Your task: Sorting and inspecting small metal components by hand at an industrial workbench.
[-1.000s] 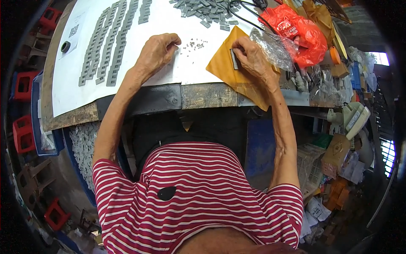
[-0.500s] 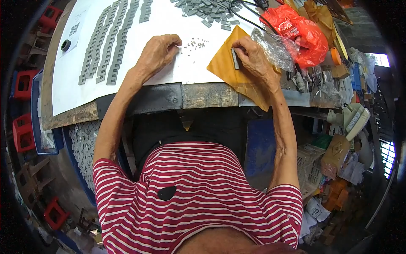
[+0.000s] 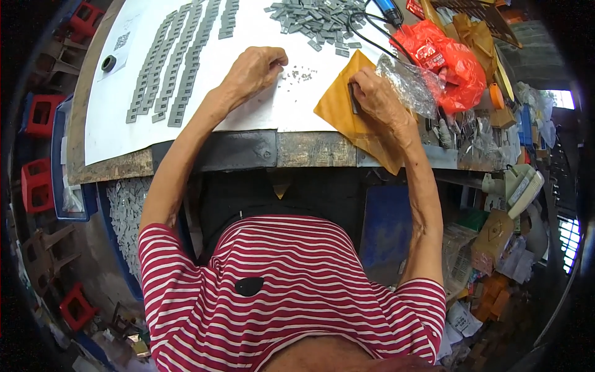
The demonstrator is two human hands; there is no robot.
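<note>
Upper centre; my left hand [image 3: 255, 69] is curling beside tiny bits [image 3: 302, 75], hold unclear; my right hand [image 3: 356, 80] is pinching a grey strip [image 3: 354, 102] over orange paper [image 3: 334, 111]

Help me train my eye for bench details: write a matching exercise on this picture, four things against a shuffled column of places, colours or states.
Things:
1. Right hand
2. Left hand
3. Plastic bag
4. Black ring

Descriptions:
A. Close beside scattered tiny pieces
B. Near the table's left edge
C. Holding a dark strip over an orange-yellow sheet
D. Red and crumpled

Pairs: 1-C, 2-A, 3-D, 4-B
</note>
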